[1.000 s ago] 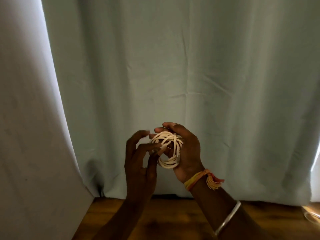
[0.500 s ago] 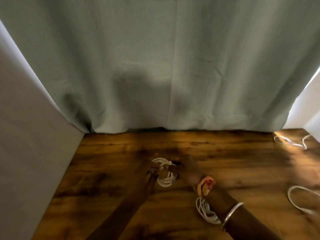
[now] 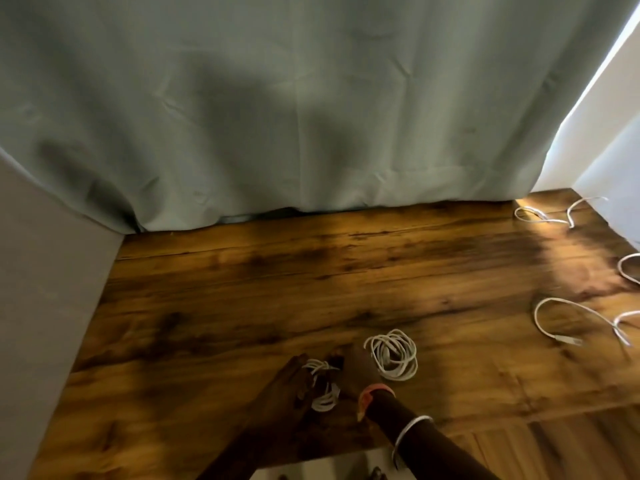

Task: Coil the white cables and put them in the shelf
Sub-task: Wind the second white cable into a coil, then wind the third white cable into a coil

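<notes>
Two coiled cables: one held point(image 3: 323, 386), one on table point(image 3: 392, 354).

Both hands hold a small coil point(image 3: 323, 386) low over the wooden surface point(image 3: 242, 299), the left hand point(image 3: 284, 386) on its left side and the right hand point(image 3: 356, 370) on its right. A second coil point(image 3: 393, 355) lies just right of them. Loose cables point(image 3: 575, 323) lie at the right edge, and a curtain point(image 3: 311, 109) hangs at the far side.
</notes>
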